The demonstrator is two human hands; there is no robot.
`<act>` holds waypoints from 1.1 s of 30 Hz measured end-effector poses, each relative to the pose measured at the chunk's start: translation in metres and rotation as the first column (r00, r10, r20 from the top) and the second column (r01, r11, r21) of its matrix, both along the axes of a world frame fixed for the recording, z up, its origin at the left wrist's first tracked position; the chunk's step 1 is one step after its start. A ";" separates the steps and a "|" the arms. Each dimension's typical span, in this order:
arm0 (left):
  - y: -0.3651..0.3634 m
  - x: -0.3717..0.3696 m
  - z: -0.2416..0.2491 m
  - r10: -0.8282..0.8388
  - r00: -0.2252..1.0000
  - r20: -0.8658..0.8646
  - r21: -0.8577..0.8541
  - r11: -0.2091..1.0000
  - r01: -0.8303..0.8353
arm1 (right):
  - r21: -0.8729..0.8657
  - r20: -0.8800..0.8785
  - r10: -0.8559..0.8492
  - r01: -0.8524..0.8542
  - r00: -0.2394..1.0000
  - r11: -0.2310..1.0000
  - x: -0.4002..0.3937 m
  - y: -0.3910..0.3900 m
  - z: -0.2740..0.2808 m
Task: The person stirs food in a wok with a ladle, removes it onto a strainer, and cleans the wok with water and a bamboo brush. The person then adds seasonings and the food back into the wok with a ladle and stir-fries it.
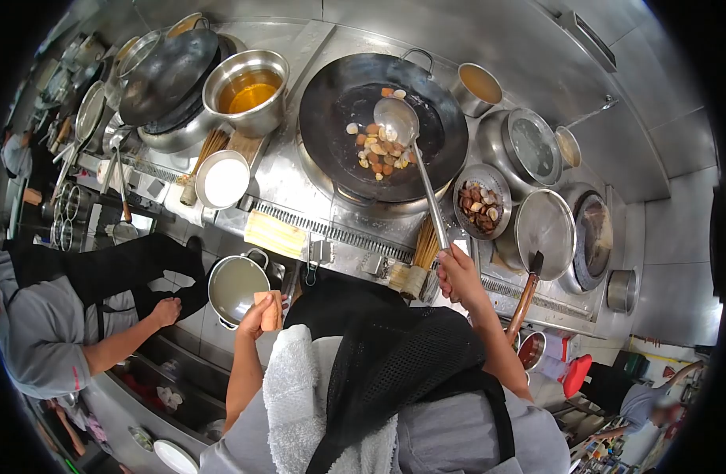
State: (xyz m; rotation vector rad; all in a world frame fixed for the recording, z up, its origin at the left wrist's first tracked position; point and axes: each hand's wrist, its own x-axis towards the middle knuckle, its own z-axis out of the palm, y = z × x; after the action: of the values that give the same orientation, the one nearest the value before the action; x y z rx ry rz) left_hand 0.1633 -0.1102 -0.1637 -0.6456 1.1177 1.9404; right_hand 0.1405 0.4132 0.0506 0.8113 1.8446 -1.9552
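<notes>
My right hand (461, 278) is closed around the long handle of a steel ladle (396, 122). The ladle's bowl rests inside a big dark wok (327, 118), among orange, brown and pale food pieces (382, 152) gathered near the wok's middle. Lower left of the wok, my left hand (254, 320) grips a folded tan cloth (270, 310), held close to my body and away from the wok. Right of the wok, a perforated strainer (467, 180) holds brown and pale pieces.
A pot of amber liquid (251, 95) and a bowl of white contents (222, 180) stand left. At right are a wooden-handled mesh sieve (545, 235) and a cup of brownish liquid (479, 85). A co-worker (47, 332) stands left, near a pot (238, 288).
</notes>
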 end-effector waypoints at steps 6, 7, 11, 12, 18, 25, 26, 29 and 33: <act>0.010 -0.009 0.002 -0.023 0.999 -0.049 0.005 1.000 0.023 | -0.307 0.108 -0.041 0.072 0.993 0.949 -0.006 -0.001 0.027; 0.010 -0.011 0.002 -0.025 0.997 -0.069 -0.008 1.000 0.024 | -0.306 0.107 -0.043 0.074 0.993 0.949 -0.005 -0.001 0.028; 0.009 -0.019 -0.002 -0.031 0.997 -0.065 0.014 0.999 0.032 | -0.583 0.142 -0.069 0.139 0.988 0.801 0.005 0.001 0.024; 0.010 -0.024 0.003 -0.044 0.997 -0.069 0.028 0.999 0.046 | -0.678 0.167 -0.083 0.176 0.982 0.714 0.008 0.001 0.021; 0.020 -0.057 0.056 -0.090 0.977 -0.192 0.232 0.963 0.134 | -0.713 0.116 -0.100 0.153 0.988 0.684 0.029 -0.004 0.016; 0.044 -0.092 0.120 -0.096 0.924 -0.371 0.286 0.934 0.212 | -0.798 0.082 -0.166 0.165 0.983 0.579 0.057 -0.002 0.002; 0.047 -0.095 0.124 -0.107 0.905 -0.411 0.290 0.926 0.241 | -0.829 0.099 -0.191 0.187 0.977 0.527 0.061 -0.002 0.001; 0.055 -0.100 0.132 -0.123 0.902 -0.413 0.290 0.921 0.259 | -0.770 0.102 -0.220 0.217 0.970 0.599 0.067 -0.010 0.010; 0.068 -0.109 0.140 -0.169 0.894 -0.415 0.317 0.894 0.316 | -0.759 0.125 -0.285 0.276 0.951 0.590 0.081 -0.010 0.010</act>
State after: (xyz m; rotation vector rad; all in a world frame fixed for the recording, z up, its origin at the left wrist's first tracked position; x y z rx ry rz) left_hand 0.0542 -0.0418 -0.0232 0.0882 0.9499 2.0216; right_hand 0.2217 0.4029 0.0606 0.8063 0.6925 -2.6169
